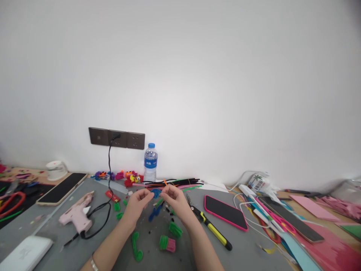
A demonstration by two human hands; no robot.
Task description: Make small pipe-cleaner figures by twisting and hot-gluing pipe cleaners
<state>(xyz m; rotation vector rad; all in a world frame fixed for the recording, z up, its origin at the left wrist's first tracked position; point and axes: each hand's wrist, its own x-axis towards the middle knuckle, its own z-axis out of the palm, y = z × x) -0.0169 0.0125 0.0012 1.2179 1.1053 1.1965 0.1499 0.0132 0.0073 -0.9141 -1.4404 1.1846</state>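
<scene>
Both hands meet over the grey mat, with a small blue pipe-cleaner piece (155, 193) between their fingertips. My left hand (138, 203) pinches its left side. On its right side, my right hand (175, 199) has its fingers closed too; a thin orange strip (165, 183) sticks up just behind them. Below the hands lie another blue pipe-cleaner piece (155, 213) and a bent green one (137, 246) with rounded ends. Green bundles (175, 230) and a green-and-pink bundle (167, 244) rest between my forearms.
A pink glue gun (77, 214) with a black cord lies left, plugged into the wall socket (117, 138). Behind stand a water bottle (150, 163) and loose pipe cleaners (186, 183). Yellow-handled pliers (216, 233) and a pink-cased phone (225, 212) are right; cables and paper lie beyond.
</scene>
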